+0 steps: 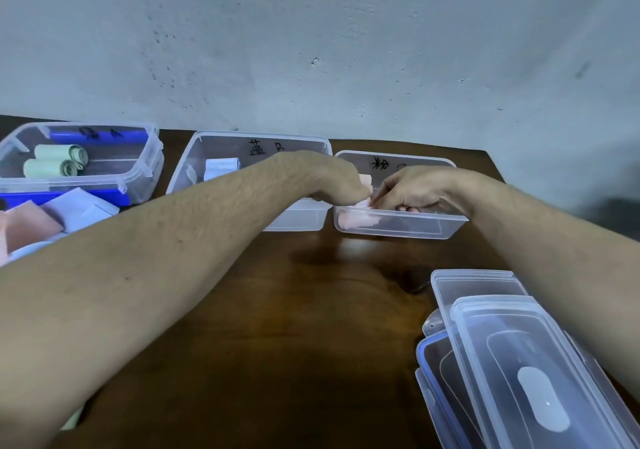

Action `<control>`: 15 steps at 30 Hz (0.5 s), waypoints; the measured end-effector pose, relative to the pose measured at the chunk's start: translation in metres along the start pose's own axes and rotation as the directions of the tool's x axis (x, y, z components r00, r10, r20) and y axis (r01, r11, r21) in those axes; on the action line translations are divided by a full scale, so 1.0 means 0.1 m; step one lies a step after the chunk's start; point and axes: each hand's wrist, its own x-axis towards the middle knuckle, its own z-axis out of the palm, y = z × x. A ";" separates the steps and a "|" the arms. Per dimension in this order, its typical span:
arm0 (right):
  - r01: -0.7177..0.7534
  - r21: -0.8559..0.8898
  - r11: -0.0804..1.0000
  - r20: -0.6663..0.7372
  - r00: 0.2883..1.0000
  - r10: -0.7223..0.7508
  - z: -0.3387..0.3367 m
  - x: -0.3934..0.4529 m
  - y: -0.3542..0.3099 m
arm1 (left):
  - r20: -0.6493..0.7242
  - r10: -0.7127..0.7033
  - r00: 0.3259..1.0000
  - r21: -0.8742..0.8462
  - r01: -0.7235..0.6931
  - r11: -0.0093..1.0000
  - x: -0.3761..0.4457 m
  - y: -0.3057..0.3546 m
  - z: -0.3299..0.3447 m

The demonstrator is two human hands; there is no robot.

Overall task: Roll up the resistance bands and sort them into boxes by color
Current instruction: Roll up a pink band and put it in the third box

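Observation:
Three clear boxes stand along the wall. The left box holds two rolled green bands. The middle box holds a pale blue roll. Over the right box both my hands meet: my left hand and my right hand hold a pink band at the box's left end. Another pink roll lies inside that box. Loose pink and pale blue bands lie at the left edge.
A stack of clear lids, one with a blue rim, lies at the front right of the dark wooden table. A grey wall rises right behind the boxes. A blue-rimmed lid lies under the left box.

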 end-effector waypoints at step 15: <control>0.033 -0.055 0.998 -0.028 0.999 -0.035 -0.02 -0.19 0.03 | -0.061 0.044 0.997 0.069 -0.040 0.997 -0.06 0.02 0.02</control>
